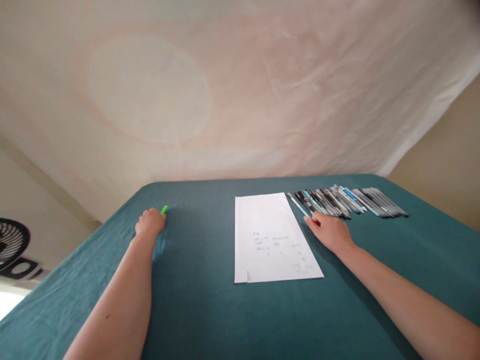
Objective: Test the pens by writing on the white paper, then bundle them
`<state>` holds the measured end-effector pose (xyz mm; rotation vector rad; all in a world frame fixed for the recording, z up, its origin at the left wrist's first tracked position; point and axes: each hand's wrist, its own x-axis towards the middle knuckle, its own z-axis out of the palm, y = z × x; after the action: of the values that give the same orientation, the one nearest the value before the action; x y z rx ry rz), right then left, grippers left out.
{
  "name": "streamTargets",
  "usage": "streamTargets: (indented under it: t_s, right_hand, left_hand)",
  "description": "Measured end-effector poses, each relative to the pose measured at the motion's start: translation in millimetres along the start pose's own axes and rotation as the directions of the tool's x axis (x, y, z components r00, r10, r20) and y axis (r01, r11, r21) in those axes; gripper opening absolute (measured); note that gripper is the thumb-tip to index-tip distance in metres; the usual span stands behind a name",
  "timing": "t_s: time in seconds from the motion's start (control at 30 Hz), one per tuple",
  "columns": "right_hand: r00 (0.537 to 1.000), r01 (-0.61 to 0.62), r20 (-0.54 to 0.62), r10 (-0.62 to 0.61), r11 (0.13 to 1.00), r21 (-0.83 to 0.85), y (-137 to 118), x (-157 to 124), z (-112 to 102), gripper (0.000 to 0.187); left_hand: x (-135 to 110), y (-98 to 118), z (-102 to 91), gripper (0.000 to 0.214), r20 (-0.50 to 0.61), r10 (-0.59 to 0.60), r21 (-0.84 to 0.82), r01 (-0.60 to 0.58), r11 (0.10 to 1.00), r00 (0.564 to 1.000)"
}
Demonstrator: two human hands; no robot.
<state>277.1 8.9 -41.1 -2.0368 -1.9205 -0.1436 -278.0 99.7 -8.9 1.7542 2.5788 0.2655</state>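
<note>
At the left of the table, my left hand (150, 221) is closed, knuckles up. The short end of a bright green, pen-like thing (164, 210) sticks out beside its fingers; the rest is hidden. My right hand (332, 232) reaches in from the right, its thumb and fingers pinched at the near end of a pale blue and white pen (297, 203). That pen lies slanted along the right edge of a white sheet of paper (262, 215). Faint handwriting covers the sheet's lower half. Just beyond my right hand lies a row of several pens (326, 201), mostly black, grey and blue.
Several grey pens (380, 202) continue the row to the right. A dark green cloth (195, 310) covers the table. Behind its far edge hangs a pale sheet of fabric (240, 100). A black fan (13, 242) stands beyond the left edge.
</note>
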Motion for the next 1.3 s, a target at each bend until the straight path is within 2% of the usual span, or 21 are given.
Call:
streamTargets:
  t_s: [0.13,0.33,0.43,0.53,0.63,0.67,0.7,0.73,0.77,0.8,0.87,0.97,1.03,1.2,1.3]
  right_hand:
    - [1.0,0.002,0.002,-0.002,1.0,0.018,0.7,0.1,0.9,0.041]
    - [1.0,0.009,-0.003,-0.009,0.999,0.037,0.5,-0.4,0.7,0.041]
    - [1.0,0.014,-0.01,-0.014,0.999,0.044,-0.1,-0.3,0.9,0.041]
    - [1.0,0.018,-0.01,-0.017,0.998,0.053,-0.7,-0.1,1.4,0.041]
    - [1.0,0.016,-0.009,-0.016,0.998,0.061,-0.6,0.1,1.5,0.041]
    - [1.0,0.017,-0.009,-0.017,0.998,0.061,-0.4,0.1,1.3,0.041]
    - [1.0,0.02,-0.009,-0.02,0.998,0.06,-0.2,0.1,1.1,0.041]
    - [1.0,0.022,-0.008,-0.022,0.998,0.058,0.0,0.0,0.8,0.041]
    - [1.0,0.023,-0.007,-0.023,0.998,0.055,0.1,-0.2,0.5,0.041]
    - [1.0,0.025,-0.007,-0.025,0.998,0.052,0.2,-0.3,0.2,0.041]
    - [1.0,0.03,-0.006,-0.03,0.998,0.048,0.0,-0.6,-0.1,0.04]
    - [0.999,0.041,-0.016,-0.04,0.998,0.043,-0.7,-0.7,-0.5,0.04]
    - [0.999,0.042,-0.02,-0.041,0.998,0.043,-1.3,-0.6,-0.8,0.04]
    - [0.999,0.042,-0.016,-0.042,0.998,0.044,-1.7,-0.3,-1.5,0.038]
    - [0.999,0.045,-0.019,-0.044,0.998,0.038,-1.1,-0.2,-1.1,0.038]
  left_hand:
    - [0.3,2.3,2.1,0.033,0.013,-0.116,0.06,0.115,0.992,0.993]
    - [-11.4,8.1,-6.1,0.034,0.033,-0.101,0.068,0.099,0.993,0.994]
    - [-17.3,26.7,-15.3,0.033,0.072,-0.009,0.026,0.007,1.0,0.997]
    - [-31.1,66.6,-23.8,0.032,0.141,0.195,-0.075,-0.186,0.98,0.971]
    - [-68.2,121.8,-25.5,0.029,0.182,0.425,-0.203,-0.39,0.898,0.887]
    - [-86.3,140.2,-23.9,0.026,0.182,0.523,-0.254,-0.474,0.843,0.833]
    - [-106.2,157.4,-21.1,0.024,0.139,0.669,-0.313,-0.608,0.729,0.73]
    - [-126.9,172.4,-17.3,0.022,0.111,0.759,-0.337,-0.695,0.635,0.641]
    - [-147.0,184.8,-12.8,0.019,0.114,0.798,-0.326,-0.737,0.593,0.591]
    - [-165.4,194.4,-7.8,0.017,0.128,0.816,-0.293,-0.764,0.574,0.564]
    - [-193.1,205.2,1.6,0.013,0.132,0.844,-0.225,-0.813,0.537,0.52]
    - [-207.2,206.0,8.7,0.015,0.142,0.852,-0.207,-0.827,0.524,0.504]
    - [-202.8,201.6,6.8,0.018,0.144,0.86,-0.282,-0.813,0.509,0.489]
    - [-184.0,189.9,-6.9,0.036,0.152,0.904,-0.495,-0.761,0.42,0.399]
    - [-179.1,186.8,-12.7,0.036,0.173,0.907,-0.532,-0.738,0.414,0.384]
